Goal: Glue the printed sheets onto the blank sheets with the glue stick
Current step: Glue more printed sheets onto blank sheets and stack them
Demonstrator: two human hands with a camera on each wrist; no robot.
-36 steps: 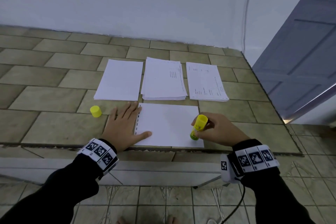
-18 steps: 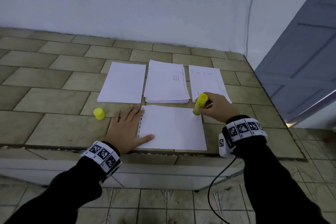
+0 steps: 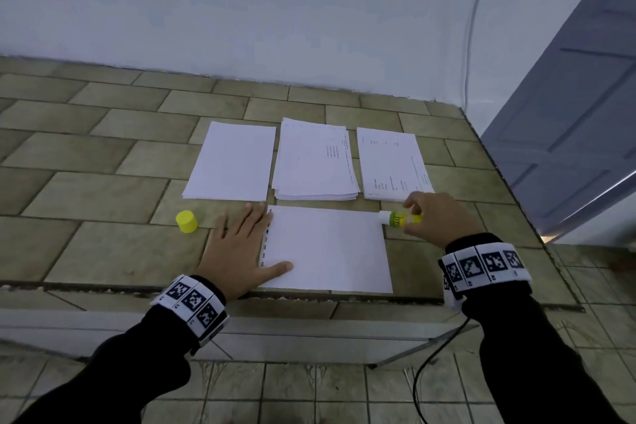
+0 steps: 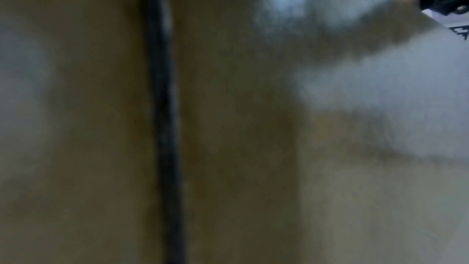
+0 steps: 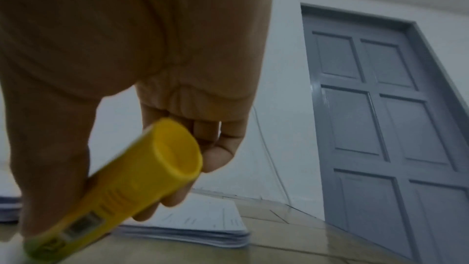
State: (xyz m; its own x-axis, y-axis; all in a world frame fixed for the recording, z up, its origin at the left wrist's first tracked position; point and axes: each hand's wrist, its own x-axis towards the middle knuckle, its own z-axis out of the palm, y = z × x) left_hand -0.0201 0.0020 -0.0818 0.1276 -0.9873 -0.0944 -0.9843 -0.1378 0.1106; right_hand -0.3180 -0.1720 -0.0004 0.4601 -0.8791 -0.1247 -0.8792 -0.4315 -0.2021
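Note:
A white sheet [image 3: 327,248] lies near the front edge of the tiled counter [image 3: 103,203]. My left hand [image 3: 241,244] lies flat at its left edge, thumb on the paper. My right hand [image 3: 435,217] grips the yellow glue stick [image 3: 399,218], laid almost level with its white tip at the sheet's far right corner. The right wrist view shows the glue stick [image 5: 121,186] held between thumb and fingers. Behind lie a blank pile [image 3: 234,165], a middle printed stack [image 3: 315,162] and a right printed pile [image 3: 392,165]. The left wrist view is blurred.
The yellow cap [image 3: 187,222] stands on the counter left of my left hand. A white wall runs behind the counter, and a grey door [image 3: 568,134] stands at the right. A thin cable [image 3: 471,27] hangs down the wall.
My right hand moved the glue stick from the sheet's near right edge up to its far right corner and tipped it nearly level. The left hand stayed in place.

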